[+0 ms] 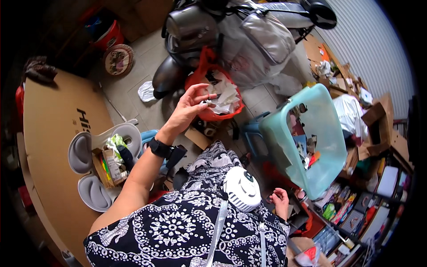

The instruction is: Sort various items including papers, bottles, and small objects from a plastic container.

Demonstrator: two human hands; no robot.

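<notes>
Over a red plastic bag (218, 116) filled with crumpled white paper, my left hand (191, 106) pinches a small whitish item (207, 102) between thumb and fingertips; what it is cannot be told. My right hand (280, 202) hangs low beside my patterned dress, its fingers loosely curled with nothing seen in them. Right of the bag is a translucent green plastic bin (272, 130) with mixed small items inside. A white portable fan (242, 189) hangs from a strap on my chest.
A scooter (193, 26) stands beyond the bag. A large cardboard box (56, 140) is at the left, near a grey cushioned seat (95, 192) bearing a small carton (115, 172). A blue stool (252, 131) touches the bin's side. Shelves and open cartons (383, 123) crowd the right.
</notes>
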